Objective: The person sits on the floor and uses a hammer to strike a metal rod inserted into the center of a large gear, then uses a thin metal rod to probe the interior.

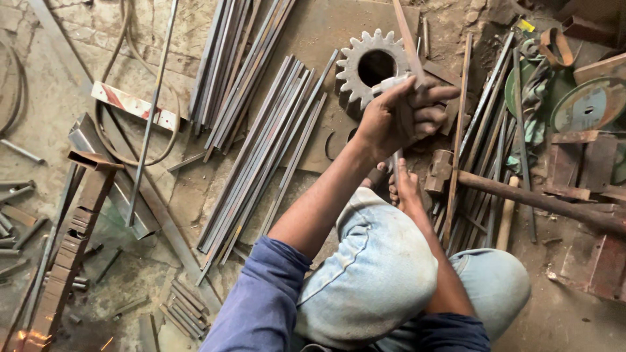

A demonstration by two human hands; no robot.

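Left hand (398, 117) raised in front of the knee, fingers curled tight round a thin flat metal strip (405, 39) that runs up and away toward the top of the view; a pale, stubby piece sits under the thumb, too blurred to name. Right hand mostly hidden behind the left arm and the knee: cannot tell whether it grips anything. A bare foot (405, 186) shows just below the left hand.

Strip: steel by the look, so stiff, narrow, probably light for its length. Edges likely sharp or burred; surface dull, perhaps oily, so it may slide in a bare grip. Best held near the low end, across the flat faces, as the left hand does now.

Around: large toothed gear (372, 65) lying flat on the floor just behind the hand. Bundle of long grey rods (261, 156) to the left, more rods to the right. Heavy hammer (521, 195) lying close by the foot, head toward it. Round green discs (587, 104) at far right. Floor is dusty and scattered with offcuts.
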